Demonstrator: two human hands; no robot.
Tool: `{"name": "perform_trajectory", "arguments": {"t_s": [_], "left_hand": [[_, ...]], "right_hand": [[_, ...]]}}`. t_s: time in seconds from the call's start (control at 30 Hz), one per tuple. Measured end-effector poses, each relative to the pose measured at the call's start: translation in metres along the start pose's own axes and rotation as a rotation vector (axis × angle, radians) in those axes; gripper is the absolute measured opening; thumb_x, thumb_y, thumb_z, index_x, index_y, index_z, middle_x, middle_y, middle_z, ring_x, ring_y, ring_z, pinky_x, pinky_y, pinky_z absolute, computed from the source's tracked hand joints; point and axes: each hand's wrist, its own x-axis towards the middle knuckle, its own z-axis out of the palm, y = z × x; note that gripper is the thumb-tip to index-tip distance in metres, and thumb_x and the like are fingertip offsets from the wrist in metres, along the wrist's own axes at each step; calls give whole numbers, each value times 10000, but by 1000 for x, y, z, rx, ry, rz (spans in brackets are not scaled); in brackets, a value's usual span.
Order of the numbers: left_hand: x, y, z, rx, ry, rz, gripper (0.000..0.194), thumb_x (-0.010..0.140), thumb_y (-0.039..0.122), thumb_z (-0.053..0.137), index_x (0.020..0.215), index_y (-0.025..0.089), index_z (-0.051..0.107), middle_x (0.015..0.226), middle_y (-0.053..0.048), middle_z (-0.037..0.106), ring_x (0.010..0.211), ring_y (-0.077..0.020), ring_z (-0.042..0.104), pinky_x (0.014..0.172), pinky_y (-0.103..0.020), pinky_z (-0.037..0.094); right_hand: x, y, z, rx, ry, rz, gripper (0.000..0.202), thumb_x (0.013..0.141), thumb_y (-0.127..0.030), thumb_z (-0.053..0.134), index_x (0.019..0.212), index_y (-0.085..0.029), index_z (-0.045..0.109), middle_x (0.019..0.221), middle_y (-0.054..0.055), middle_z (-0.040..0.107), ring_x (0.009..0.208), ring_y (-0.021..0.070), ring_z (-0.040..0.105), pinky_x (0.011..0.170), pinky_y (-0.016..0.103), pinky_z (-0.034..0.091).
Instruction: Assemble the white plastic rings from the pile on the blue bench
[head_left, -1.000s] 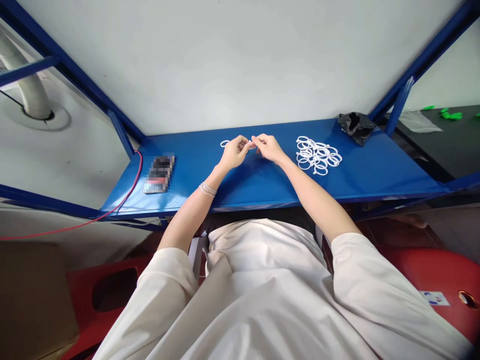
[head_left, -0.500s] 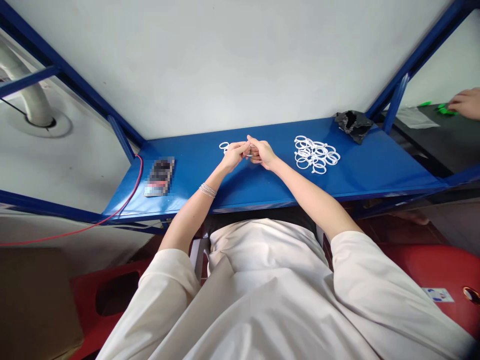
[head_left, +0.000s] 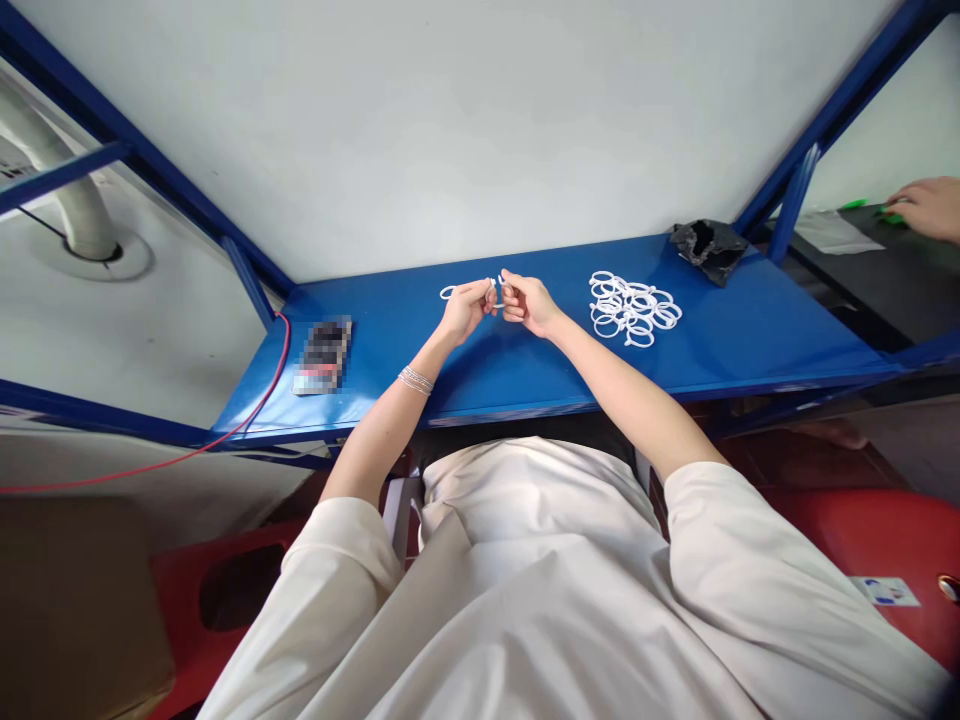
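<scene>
Gripping a white ring from both sides

The person's left hand and right hand are curled, pinching the ring between them and partly hiding it, over the middle of the blue desk. Another white ring lies just left of the left hand; a pile of white rings sits farther right, near a black bag.
</scene>
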Motion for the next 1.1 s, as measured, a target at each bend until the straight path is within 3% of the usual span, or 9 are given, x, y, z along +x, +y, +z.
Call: {"name": "perform_trajectory", "arguments": {"t_s": [0.17,0.27,0.4,0.53,0.67,0.83,0.93,1.1], "left_hand": [[0,0,-2,-36,37,-19,519,992,665,727,767,223,572,776,-52,623,700,-166,625,742,-383,602],[0,-1,-4,-24,67,-38,475,984,640,736,808,224,588,790,-37,647,738,-162,672,775,-358,614],[0,-2,-4,-32,80,-36,447,955,609,785,828,217,614,890,-52,732,758,-147,706,768,-334,621],[0,-6,-4,45,116,-45,462,965,657,794,887,228,643,844,-42,745,737,-146,715,760,-318,620],[-1,-8,-5,190,171,48,494,999,705,747,893,231,657,727,-6,686,640,-130,657,673,-285,554],[-4,-7,-8,326,110,89,430,1028,592,734,822,219,678,684,-10,678,602,-137,620,617,-285,477],[-4,-7,-8,372,49,60,414,1035,555,707,803,213,695,711,-20,703,605,-146,619,615,-294,461],[-3,-9,-8,407,-2,46,445,1059,540,656,760,212,684,679,-13,667,586,-149,584,611,-308,440]], "right_hand": [[1,4,-6,-129,106,-150,408,881,-518,943,974,-232,668,791,-36,669,529,104,519,485,242,426],[2,9,-9,-305,141,-257,469,803,-420,978,1156,-255,716,984,-17,743,615,118,599,538,248,462],[4,13,-12,-480,144,-321,497,784,-384,937,1212,-235,733,1118,25,765,635,111,580,577,249,464],[5,13,-15,-580,140,-321,438,819,-419,882,1174,-222,720,1072,34,759,672,131,600,602,244,460],[6,14,-16,-644,139,-347,303,859,-378,811,1085,-215,692,981,14,734,695,144,610,641,252,464],[5,15,-16,-612,67,-225,103,977,-323,616,974,-227,653,878,11,701,701,175,614,604,268,453],[1,12,-16,-637,56,-191,253,1050,-311,502,837,-231,612,798,14,670,711,181,591,640,274,453],[0,7,-13,-730,63,-262,423,1079,-353,523,699,-206,636,770,22,684,800,189,621,785,282,457]]}}
